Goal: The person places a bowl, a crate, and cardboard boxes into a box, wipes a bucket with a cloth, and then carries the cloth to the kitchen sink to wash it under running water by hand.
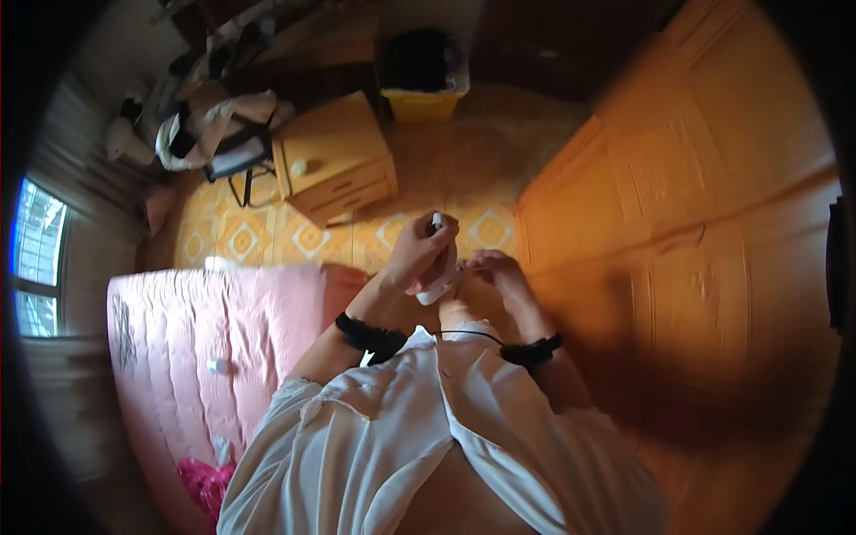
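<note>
My left hand [424, 252] is closed around a small object with a white tip [437, 218] and a dark part just below it. My fingers cover the rest, so its kind cannot be made out. To its right, my right hand [501, 270] hangs apart from it with loosely bent fingers, and nothing shows in them. Under the hands, one foot in a white shoe [435, 292] is partly visible. Both wrists wear black bands [367, 337], and a thin dark cord runs between them.
A pink-covered bed [232, 312] lies to the left, with a small white item [218, 365] and bright pink cloth [205, 481] on it. Ahead stand a wooden cabinet [334, 147], a cluttered chair [236, 160] and a yellow bin [423, 105]. Wooden wardrobe doors [678, 205] line the right.
</note>
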Available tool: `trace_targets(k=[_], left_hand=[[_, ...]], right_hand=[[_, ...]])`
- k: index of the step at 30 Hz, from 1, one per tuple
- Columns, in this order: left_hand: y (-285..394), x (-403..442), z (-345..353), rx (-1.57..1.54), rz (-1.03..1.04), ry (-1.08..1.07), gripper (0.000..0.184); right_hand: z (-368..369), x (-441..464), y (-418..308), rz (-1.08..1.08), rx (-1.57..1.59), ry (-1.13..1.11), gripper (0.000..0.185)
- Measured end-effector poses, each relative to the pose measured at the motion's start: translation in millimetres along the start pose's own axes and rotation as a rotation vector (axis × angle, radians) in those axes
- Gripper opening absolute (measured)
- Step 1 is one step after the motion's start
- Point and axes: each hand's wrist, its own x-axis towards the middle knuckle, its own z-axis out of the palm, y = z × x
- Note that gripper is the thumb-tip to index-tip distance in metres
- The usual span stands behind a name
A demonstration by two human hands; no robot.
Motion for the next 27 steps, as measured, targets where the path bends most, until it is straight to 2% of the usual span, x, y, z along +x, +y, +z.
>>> trace_targets(k=[3,4,5,7,8,9,11,14,15,18,20,24,27], left_hand=[[16.2,108.7,2.2,0.134,-0.085,-0.011,0.030],[33.8,145.9,3.2,0.109,-0.066,-0.007,0.028],[53.2,183.3,4.9,0.074,-0.045,0.001,0.027],[84.1,244.2,1.5,-0.037,-0.092,0.001,0.027],[88.8,274.8,-4.0,-0.100,-0.113,0.007,0.027],[91.0,305.4,-8.5,-0.116,-0.103,0.035,0.026],[94.8,368.4,-17.1,-0.096,-0.044,0.091,0.026],[111.3,465.9,-21.7,-0.118,-0.128,0.112,0.026],[107.1,507.1,-18.4,-0.127,-0.079,0.131,0.024],[127.0,616.7,-11.0,-0.078,-0.179,-0.061,0.023],[137.7,689.8,10.1,0.015,-0.164,-0.132,0.028],[168.7,810.6,53.0,0.111,-0.022,-0.326,0.029],[197.2,886.9,92.1,-0.009,-0.218,-0.495,0.027]], right_hand=[[-15.2,89.5,-60.0,0.087,-0.075,-0.029,0.024],[-10.4,110.6,-100.5,0.097,-0.160,-0.012,0.025],[-19.3,140.8,-117.8,0.020,-0.103,-0.084,0.024],[-26.3,192.1,-162.3,0.012,-0.135,-0.048,0.023],[-30.2,216.4,-181.1,-0.005,-0.171,-0.034,0.023],[-37.7,242.6,-196.4,-0.020,-0.234,-0.066,0.033],[-49.0,291.7,-225.3,0.003,-0.217,-0.061,0.032],[-62.7,376.9,-267.1,0.048,-0.151,-0.044,0.030],[-69.5,406.7,-278.1,0.043,-0.147,-0.051,0.030],[-92.5,496.9,-315.4,-0.017,-0.100,-0.022,0.028],[-107.4,542.6,-360.3,0.004,-0.042,0.146,0.025],[-131.1,621.3,-439.3,-0.057,-0.013,0.251,0.026],[-163.9,661.5,-484.7,-0.106,0.023,0.351,0.031]])
